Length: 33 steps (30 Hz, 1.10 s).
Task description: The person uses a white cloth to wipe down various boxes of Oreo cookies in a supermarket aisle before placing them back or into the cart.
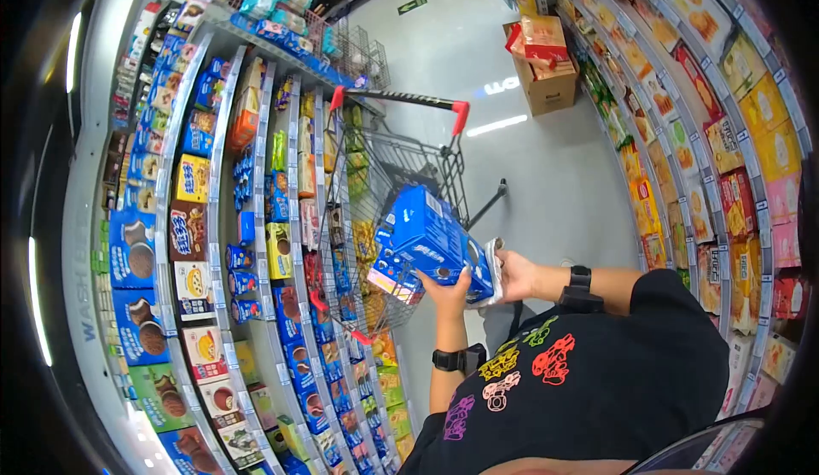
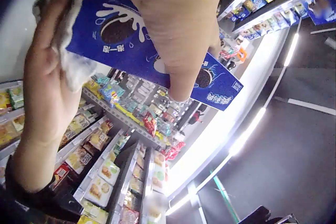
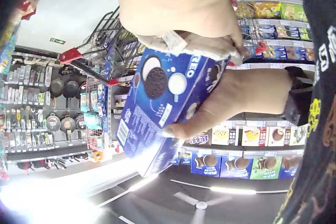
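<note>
A blue Oreo cookie box [image 1: 435, 232] is held in front of the body, tilted, at the near side of the shopping cart [image 1: 384, 159]. My left hand [image 1: 445, 294] grips it, the thumb showing on one face. At the box's near end, my right hand [image 1: 519, 275] holds a crumpled white cloth [image 1: 493, 262] against it. From the right wrist, the cloth [image 3: 191, 44] lies along the box's edge beneath that hand. Cookie pictures show on the box [image 2: 118, 29] in the left wrist view, where the left hand [image 2: 176, 29] covers its middle.
Snack shelves with cookie boxes [image 1: 136, 249] line the left side. More packaged food [image 1: 738, 193] fills the right shelves. An open cardboard carton [image 1: 550, 91] stands on the aisle floor ahead. Pans [image 3: 65, 87] hang on a far wall display.
</note>
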{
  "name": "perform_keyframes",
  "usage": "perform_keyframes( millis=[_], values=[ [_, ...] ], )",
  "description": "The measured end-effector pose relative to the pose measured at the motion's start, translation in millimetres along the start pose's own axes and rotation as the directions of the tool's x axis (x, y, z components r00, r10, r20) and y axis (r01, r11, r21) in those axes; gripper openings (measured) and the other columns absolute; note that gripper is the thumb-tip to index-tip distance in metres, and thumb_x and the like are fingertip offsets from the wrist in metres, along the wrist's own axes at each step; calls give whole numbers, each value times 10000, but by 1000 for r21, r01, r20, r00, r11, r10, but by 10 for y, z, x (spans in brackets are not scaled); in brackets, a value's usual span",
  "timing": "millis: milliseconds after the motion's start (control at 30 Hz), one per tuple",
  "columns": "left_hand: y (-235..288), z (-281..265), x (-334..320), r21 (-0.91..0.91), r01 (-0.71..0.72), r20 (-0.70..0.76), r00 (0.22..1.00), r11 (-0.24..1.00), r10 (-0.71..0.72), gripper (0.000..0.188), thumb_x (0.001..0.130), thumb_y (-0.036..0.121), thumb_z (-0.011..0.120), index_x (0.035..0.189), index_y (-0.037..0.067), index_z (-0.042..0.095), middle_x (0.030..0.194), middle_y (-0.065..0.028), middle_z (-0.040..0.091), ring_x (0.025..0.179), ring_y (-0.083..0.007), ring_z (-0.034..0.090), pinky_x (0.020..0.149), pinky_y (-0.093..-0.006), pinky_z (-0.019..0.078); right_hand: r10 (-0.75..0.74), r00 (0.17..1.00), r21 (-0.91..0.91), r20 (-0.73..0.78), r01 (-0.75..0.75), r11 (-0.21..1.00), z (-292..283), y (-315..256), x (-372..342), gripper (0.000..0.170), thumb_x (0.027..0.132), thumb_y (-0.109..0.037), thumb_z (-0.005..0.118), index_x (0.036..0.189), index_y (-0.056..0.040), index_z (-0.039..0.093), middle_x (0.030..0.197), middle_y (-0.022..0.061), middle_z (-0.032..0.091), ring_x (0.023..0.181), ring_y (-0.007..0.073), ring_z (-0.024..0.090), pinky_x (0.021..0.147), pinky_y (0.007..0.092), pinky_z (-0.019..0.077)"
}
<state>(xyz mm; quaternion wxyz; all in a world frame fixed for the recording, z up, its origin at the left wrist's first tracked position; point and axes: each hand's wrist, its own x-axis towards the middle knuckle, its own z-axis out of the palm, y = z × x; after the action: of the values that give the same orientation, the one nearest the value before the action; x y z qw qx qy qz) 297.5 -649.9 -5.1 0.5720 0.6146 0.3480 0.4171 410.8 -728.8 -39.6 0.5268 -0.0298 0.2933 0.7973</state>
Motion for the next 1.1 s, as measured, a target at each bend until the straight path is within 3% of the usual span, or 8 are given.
perform_keyframes(
  millis=[167, 533, 667, 767, 867, 1000, 1033, 1100],
  values=[
    [238, 637, -134, 220, -108, 94, 992, 970, 89, 900, 552, 75, 729, 1278, -22, 207, 1150, -153, 414, 1022, -224, 460, 856, -346, 405, 63, 989, -62, 136, -55, 997, 32, -61, -700, 584, 885, -488, 230, 1211, -42, 419, 1213, 150, 465, 1112, 307, 453, 987, 511, 273],
    [683, 713, -646, -123, 27, -61, 998, 992, -35, 718, 605, 5, 728, 1200, 21, 325, 1128, -118, 453, 1021, -203, 475, 884, -344, 394, 88, 972, -414, 218, 10, 910, 254, -85, -928, 487, 882, -447, 363, 1203, -90, 445, 1136, 106, 534, 979, 216, 553, 874, 401, 440],
    [486, 357, -702, -309, -321, -82, 947, 895, 311, 769, 708, 244, 705, 1293, 46, 247, 1257, -90, 378, 1124, -219, 415, 926, -381, 366, 123, 982, -600, 140, -14, 800, 357, -53, -922, 401, 891, -388, 391, 1155, -99, 478, 1051, 81, 582, 864, 176, 600, 764, 364, 504],
    [738, 71, -549, -380, -206, -150, 976, 902, 159, 723, 835, 460, 455, 1354, 74, 131, 1297, -117, 351, 1156, -251, 397, 946, -401, 346, 168, 985, -690, 39, -95, 717, 343, -36, -873, 362, 893, -353, 403, 1101, -70, 493, 980, 86, 607, 764, 177, 626, 666, 344, 536],
    [1098, -84, -594, -484, -111, 175, 960, 868, 220, 681, 844, 418, 461, 1342, 55, 172, 1220, -158, 433, 1072, -270, 476, 906, -397, 387, 213, 977, -767, 19, -122, 630, 425, 236, -852, 346, 897, -332, 398, 1083, -54, 490, 987, 96, 603, 787, 180, 623, 677, 334, 535],
    [1126, -425, -746, -105, -173, 30, 984, 979, 177, 621, 811, 447, 519, 1221, 16, 341, 1051, -151, 530, 957, -238, 551, 792, -340, 460, 228, 974, -756, -7, -155, 636, 391, 691, -629, 342, 904, -313, 378, 1091, -46, 481, 984, 106, 601, 825, 186, 615, 739, 362, 517],
    [1025, -530, -771, -354, -242, -187, 965, 904, 185, 591, 741, 276, 654, 1194, 25, 369, 1011, -133, 550, 896, -212, 574, 733, -314, 491, 204, 979, -784, -12, -136, 606, 391, 787, -568, 365, 911, -329, 345, 1126, -58, 459, 1050, 117, 572, 899, 209, 595, 794, 379, 494],
    [948, -799, -954, -279, -326, -285, 926, 903, 246, 552, 737, 269, 656, 1150, 19, 387, 976, -82, 547, 804, -184, 586, 656, -288, 507, -2, 999, -818, -41, -32, 575, 449, 1057, -528, 362, 915, -330, 335, 1123, -64, 465, 1068, 104, 567, 932, 197, 580, 820, 369, 478]
  ],
)
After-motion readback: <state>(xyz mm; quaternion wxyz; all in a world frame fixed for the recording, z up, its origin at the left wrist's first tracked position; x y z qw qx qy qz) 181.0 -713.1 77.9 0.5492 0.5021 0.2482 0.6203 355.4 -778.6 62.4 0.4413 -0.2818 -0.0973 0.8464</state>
